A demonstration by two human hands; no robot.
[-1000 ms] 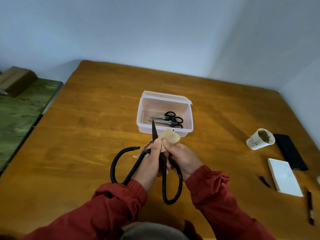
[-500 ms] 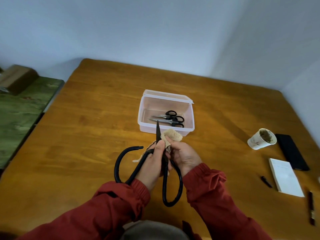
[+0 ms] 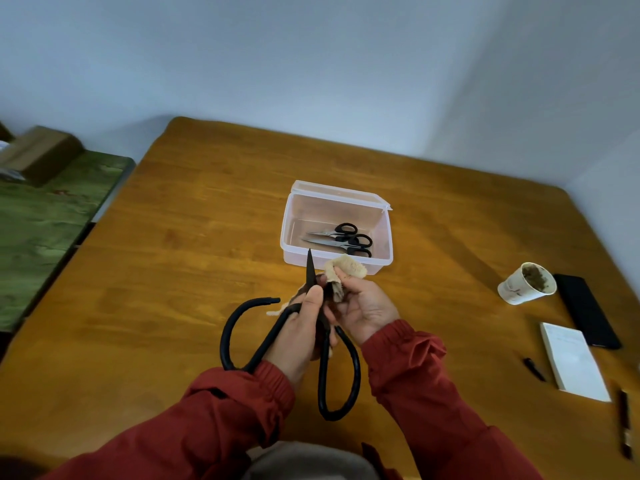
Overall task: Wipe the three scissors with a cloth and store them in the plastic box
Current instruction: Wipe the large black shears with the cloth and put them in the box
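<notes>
My left hand (image 3: 298, 330) grips a large black scissors (image 3: 332, 382) near its pivot, blade tip pointing away from me toward the box. Its two big loop handles hang toward me. My right hand (image 3: 367, 306) holds a beige cloth (image 3: 346, 268) bunched against the right side of the blade. A clear plastic box (image 3: 289, 233) stands open just beyond the blade tip, lid hinged back. Two small black-handled scissors (image 3: 341, 239) lie inside it, side by side, blades pointing left.
On the wooden table (image 3: 173, 271) at the right are a paper cup (image 3: 519, 289) with brown contents, a black phone (image 3: 588, 313), a white notepad (image 3: 571, 362) and two dark pens (image 3: 535, 368). A green-covered surface (image 3: 45, 220) with a cardboard box adjoins the table's left edge.
The right hand with the cloth has slid a little down the blade toward the pivot. The scissors stay in the left hand's grip, nearly still.
</notes>
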